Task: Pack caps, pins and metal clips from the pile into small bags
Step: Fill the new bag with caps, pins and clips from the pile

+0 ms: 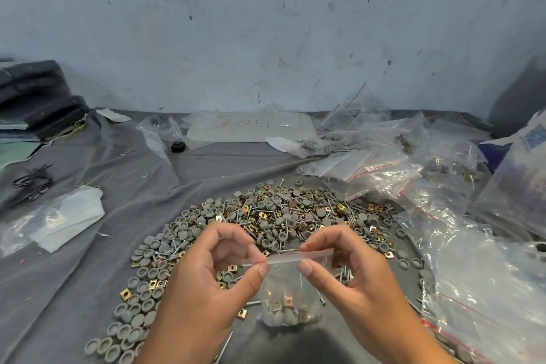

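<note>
Both hands up close: my left hand [204, 278] and right hand [351, 275] each pinch the zip strip of the small bag [285, 298] between thumb and forefinger, other fingers loosely curled; the bag hangs between them with grey caps, brass clips and a pin or two settled at the bottom. I reckon the trick now is running the pinch along the strip end to end so the seal clicks fully shut — keep it level or the bits slide up into the track; just behind sits the pile [266, 216] on the grey cloth [74, 275]. To my right a heap of filled bags [428, 186] crowds the pile's edge — not much room there; farther back a big clear bag [251, 127] lies against the wall [266, 23]
</note>
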`<state>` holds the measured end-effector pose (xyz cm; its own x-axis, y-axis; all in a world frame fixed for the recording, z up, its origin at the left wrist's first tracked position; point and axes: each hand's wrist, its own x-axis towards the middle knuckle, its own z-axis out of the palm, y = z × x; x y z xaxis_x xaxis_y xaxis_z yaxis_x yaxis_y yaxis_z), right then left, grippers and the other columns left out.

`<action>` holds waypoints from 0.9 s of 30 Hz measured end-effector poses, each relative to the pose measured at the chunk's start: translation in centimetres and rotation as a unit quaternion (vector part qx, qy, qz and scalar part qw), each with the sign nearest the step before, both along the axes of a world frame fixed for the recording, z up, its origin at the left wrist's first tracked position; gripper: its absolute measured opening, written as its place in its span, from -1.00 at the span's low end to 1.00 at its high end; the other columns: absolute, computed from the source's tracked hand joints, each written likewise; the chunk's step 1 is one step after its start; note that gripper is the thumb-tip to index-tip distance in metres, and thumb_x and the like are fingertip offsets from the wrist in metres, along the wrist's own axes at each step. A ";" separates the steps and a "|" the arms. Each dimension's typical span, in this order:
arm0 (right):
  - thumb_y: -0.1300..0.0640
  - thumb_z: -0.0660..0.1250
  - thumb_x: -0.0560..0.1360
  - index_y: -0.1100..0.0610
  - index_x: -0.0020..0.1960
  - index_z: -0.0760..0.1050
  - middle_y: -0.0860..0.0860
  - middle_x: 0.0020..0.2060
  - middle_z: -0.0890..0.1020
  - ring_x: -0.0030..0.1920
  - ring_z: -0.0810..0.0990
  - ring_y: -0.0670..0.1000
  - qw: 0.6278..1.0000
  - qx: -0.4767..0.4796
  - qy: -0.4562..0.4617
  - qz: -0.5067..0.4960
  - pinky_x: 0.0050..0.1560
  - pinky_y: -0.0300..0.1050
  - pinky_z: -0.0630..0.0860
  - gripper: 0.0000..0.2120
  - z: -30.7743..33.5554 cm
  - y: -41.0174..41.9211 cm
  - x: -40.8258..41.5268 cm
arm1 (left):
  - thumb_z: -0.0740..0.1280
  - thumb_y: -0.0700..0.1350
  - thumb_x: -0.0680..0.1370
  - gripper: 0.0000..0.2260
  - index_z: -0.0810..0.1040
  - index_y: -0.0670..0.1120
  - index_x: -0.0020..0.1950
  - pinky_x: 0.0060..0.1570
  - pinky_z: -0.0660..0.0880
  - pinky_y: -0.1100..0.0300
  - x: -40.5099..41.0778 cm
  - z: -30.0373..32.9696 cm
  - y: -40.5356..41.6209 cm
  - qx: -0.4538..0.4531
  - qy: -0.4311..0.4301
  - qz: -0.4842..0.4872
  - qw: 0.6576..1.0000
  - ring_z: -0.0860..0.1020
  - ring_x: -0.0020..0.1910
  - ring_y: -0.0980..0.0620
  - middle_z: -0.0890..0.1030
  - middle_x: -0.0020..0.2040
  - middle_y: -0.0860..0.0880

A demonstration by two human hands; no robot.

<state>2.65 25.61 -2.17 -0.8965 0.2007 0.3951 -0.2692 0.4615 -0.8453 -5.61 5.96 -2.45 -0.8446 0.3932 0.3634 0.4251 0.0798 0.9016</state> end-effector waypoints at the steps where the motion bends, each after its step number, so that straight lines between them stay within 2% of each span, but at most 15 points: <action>1: -0.25 0.40 0.43 -0.21 0.02 0.52 -0.17 -0.08 0.66 -0.08 0.62 -0.03 1.000 0.003 0.010 0.000 -0.10 -0.17 0.53 -0.78 0.0 -0.1 0.0 | 0.52 0.13 0.32 -0.73 0.53 0.20 -0.05 0.07 0.53 0.00 0.0 0.0 0.0 -0.004 0.002 0.000 1.000 0.69 -0.06 -0.02 0.72 -0.11 -0.02; 3: -0.17 0.42 0.44 -0.22 0.02 0.50 -0.18 -0.08 0.68 -0.06 0.65 -0.08 1.000 0.005 0.028 0.004 -0.10 -0.33 0.50 -0.80 0.1 -0.4 0.0 | 0.51 0.14 0.33 -0.73 0.51 0.20 -0.06 0.06 0.53 -0.03 0.2 0.1 -0.1 -0.018 0.005 -0.005 1.000 0.68 -0.05 -0.02 0.72 -0.10 -0.01; 6: -0.07 0.47 0.46 -0.23 0.01 0.48 -0.18 -0.10 0.68 -0.06 0.66 -0.11 0.999 -0.001 0.042 0.000 -0.11 -0.42 0.48 -0.79 0.2 -0.6 -0.1 | 0.51 0.16 0.32 -0.69 0.51 0.22 -0.02 0.07 0.56 -0.10 0.4 0.1 0.1 -0.017 -0.009 -0.013 1.000 0.68 -0.03 0.01 0.72 -0.08 0.00; 10: 0.02 0.46 0.49 -0.19 0.01 0.47 -0.19 -0.11 0.67 -0.06 0.66 -0.10 0.999 -0.010 0.047 0.001 -0.12 -0.40 0.49 -0.79 0.1 -0.9 -0.1 | 0.52 0.14 0.30 -0.66 0.52 0.26 0.02 0.06 0.56 -0.06 0.8 0.3 0.6 -0.014 0.000 -0.015 1.000 0.69 -0.02 0.00 0.72 -0.06 0.02; 14: -0.02 0.40 0.48 -0.08 0.01 0.49 -0.20 -0.12 0.66 -0.08 0.66 -0.12 0.999 -0.012 0.049 0.011 -0.11 -0.42 0.49 -0.85 0.0 -1.3 -0.3 | 0.47 0.12 0.35 -0.73 0.50 0.22 -0.01 0.06 0.54 -0.02 1.1 0.2 0.9 -0.027 0.034 -0.002 0.999 0.68 -0.04 0.00 0.71 -0.10 0.03; 18: 0.02 0.46 0.46 -0.10 0.09 0.50 -0.19 -0.09 0.67 -0.04 0.67 -0.10 0.998 -0.003 0.058 0.007 -0.06 -0.39 0.51 -0.75 0.1 -1.3 -0.2 | 0.46 0.10 0.38 -0.77 0.48 0.21 -0.03 0.03 0.55 0.00 1.1 0.3 0.9 -0.027 0.042 -0.005 0.999 0.67 -0.04 -0.03 0.69 -0.11 0.02; 23: 0.15 0.52 0.42 -0.16 0.06 0.49 -0.18 -0.13 0.70 -0.07 0.70 -0.10 0.998 -0.013 0.061 0.005 -0.06 -0.35 0.55 -0.66 0.0 -1.4 -0.3 | 0.50 0.10 0.36 -0.69 0.49 0.22 0.03 0.03 0.55 -0.02 1.3 0.4 1.2 -0.021 0.039 -0.014 0.999 0.69 -0.03 -0.01 0.72 -0.06 0.02; 27: 0.17 0.54 0.42 -0.19 0.04 0.47 -0.16 -0.15 0.70 -0.08 0.71 -0.10 0.998 -0.014 0.058 0.008 -0.08 -0.36 0.56 -0.63 0.1 -1.3 -0.3 | 0.50 0.12 0.37 -0.72 0.47 0.24 -0.02 -0.02 0.58 0.11 1.3 0.7 1.2 -0.030 0.042 -0.004 0.999 0.70 -0.06 0.04 0.73 -0.11 0.05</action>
